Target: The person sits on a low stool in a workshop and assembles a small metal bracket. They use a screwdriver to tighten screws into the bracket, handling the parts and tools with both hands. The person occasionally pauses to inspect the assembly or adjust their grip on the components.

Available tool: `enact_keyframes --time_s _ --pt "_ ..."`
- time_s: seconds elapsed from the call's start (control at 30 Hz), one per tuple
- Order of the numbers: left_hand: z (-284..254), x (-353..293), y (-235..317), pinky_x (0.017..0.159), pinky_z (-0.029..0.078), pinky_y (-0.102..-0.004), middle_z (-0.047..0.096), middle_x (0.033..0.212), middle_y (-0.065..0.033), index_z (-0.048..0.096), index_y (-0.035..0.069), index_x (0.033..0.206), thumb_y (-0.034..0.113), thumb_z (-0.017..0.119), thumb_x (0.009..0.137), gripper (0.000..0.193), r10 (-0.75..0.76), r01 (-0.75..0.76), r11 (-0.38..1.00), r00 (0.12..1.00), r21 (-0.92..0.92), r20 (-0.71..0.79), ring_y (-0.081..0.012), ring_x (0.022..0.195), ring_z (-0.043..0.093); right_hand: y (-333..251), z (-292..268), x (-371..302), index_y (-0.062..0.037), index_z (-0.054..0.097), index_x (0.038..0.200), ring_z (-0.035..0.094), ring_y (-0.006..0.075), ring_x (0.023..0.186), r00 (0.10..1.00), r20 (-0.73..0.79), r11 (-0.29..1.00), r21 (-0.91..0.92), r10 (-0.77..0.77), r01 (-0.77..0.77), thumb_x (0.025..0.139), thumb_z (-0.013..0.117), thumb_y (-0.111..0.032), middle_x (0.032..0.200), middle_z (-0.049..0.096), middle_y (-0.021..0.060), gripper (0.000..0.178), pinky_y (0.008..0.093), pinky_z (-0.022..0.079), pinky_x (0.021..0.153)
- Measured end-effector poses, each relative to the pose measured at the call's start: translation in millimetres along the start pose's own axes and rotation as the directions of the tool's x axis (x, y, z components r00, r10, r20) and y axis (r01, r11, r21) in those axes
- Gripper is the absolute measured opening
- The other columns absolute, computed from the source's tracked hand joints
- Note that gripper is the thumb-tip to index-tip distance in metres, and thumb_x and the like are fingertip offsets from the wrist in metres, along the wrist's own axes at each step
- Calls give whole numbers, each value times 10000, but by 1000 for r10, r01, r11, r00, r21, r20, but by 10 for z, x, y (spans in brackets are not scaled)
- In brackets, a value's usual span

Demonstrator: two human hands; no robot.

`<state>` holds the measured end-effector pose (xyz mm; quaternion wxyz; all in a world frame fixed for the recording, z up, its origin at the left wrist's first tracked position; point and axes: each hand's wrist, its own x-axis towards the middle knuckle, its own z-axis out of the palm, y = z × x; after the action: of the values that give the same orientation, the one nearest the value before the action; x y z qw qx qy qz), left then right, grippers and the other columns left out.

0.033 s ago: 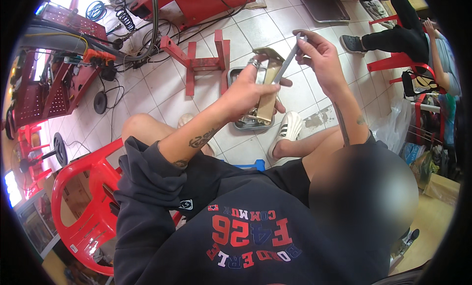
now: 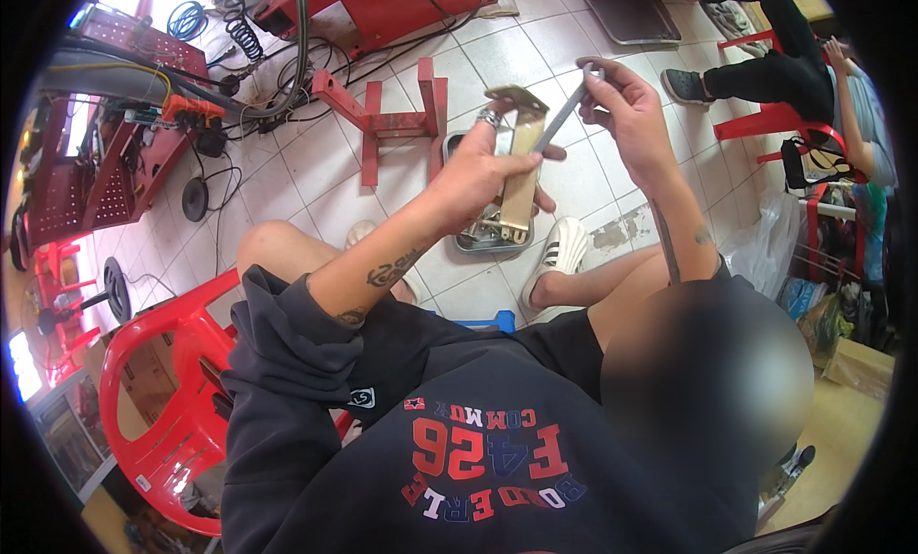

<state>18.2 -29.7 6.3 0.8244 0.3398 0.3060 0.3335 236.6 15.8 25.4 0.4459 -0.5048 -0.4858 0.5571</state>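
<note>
My left hand (image 2: 475, 174) grips a gold-coloured metal bracket (image 2: 522, 162), a long channel shape with a bent plate at its far end. My fingers wrap round it from the left and beneath, with rings showing on one of them. In my right hand (image 2: 626, 105) a slim flat grey metal bar (image 2: 566, 116) is pinched near its upper end. It slants down to the left, its lower end at the bracket beside my left thumb. Whether that end touches the bracket, I cannot tell. Below, a metal tray (image 2: 492, 249) holds small parts, partly hidden by my left hand and the bracket.
A red metal stand (image 2: 402, 124) is on the tiled floor ahead. Cables and red equipment (image 2: 382, 14) lie beyond it. A dark tray (image 2: 629, 14) sits at the far right. Another person sits on a red stool (image 2: 765, 124). Beside me at left is a red plastic chair (image 2: 158, 401).
My left hand and the bracket have shifted slightly left and turned a little. The bar in my right hand has moved slightly with them; both grips stay the same.
</note>
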Motion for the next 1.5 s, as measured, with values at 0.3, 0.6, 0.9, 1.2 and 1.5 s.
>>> enact_keyframes --time_s 0.3,0.6,0.9,1.2,1.5 --pt "-129 17 309 639 606 -359 607 1218 -197 323 -46 1277 126 539 989 399 260 -255 966 937 53 -235 -271 813 703 -39 -110 -124 2 562 979 628 151 658 984 171 979 202 -44 8 902 532 -44 753 648 90 95 278 532 653" --pt "-123 22 241 647 610 -348 633 1156 -170 312 -12 1231 5 523 962 343 286 -278 958 888 76 -360 -249 823 708 -54 184 -266 -41 512 992 585 90 586 747 582 947 -187 321 -261 871 698 -123 682 631 34 236 224 453 547" --pt "-121 -29 187 640 610 -346 610 1219 -189 255 -1 1295 29 504 976 406 104 -81 990 972 118 -213 -286 829 718 10 -63 2 -31 629 1070 512 61 689 986 146 945 -326 81 -29 869 751 -209 768 642 11 295 219 403 616" --pt "21 -84 -55 658 591 -361 604 1235 -194 149 38 1422 70 543 962 607 -60 59 993 998 106 14 -272 769 713 16 44 53 -24 609 1143 638 89 781 989 120 984 -162 89 -68 984 601 -239 873 670 29 267 219 496 693" --pt "-64 -15 136 573 601 -350 598 1131 -195 256 -29 1267 67 641 922 526 140 -125 990 932 64 -334 -296 800 719 -17 51 -35 -14 538 1078 713 180 823 993 -31 987 115 113 -109 997 570 -205 919 676 91 210 231 579 698"
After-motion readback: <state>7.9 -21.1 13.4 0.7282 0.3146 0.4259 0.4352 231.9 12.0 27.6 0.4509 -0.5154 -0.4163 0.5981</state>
